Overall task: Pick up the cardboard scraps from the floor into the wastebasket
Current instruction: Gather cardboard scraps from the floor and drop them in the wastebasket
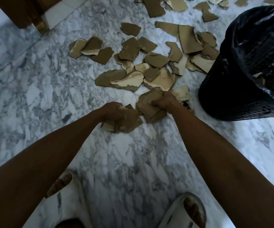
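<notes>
Torn brown cardboard scraps lie scattered over the marble floor ahead of me. My left hand is closed around a bunch of scraps low over the floor. A second bunch of scraps is gripped in my right hand, just to the right. The black wastebasket with a black plastic liner stands at the right, beside my right hand. A few scraps show inside it.
More scraps lie along the far edge of the view. A wooden furniture leg stands at the far left. My feet in white slippers are at the bottom, on the grey-veined marble floor.
</notes>
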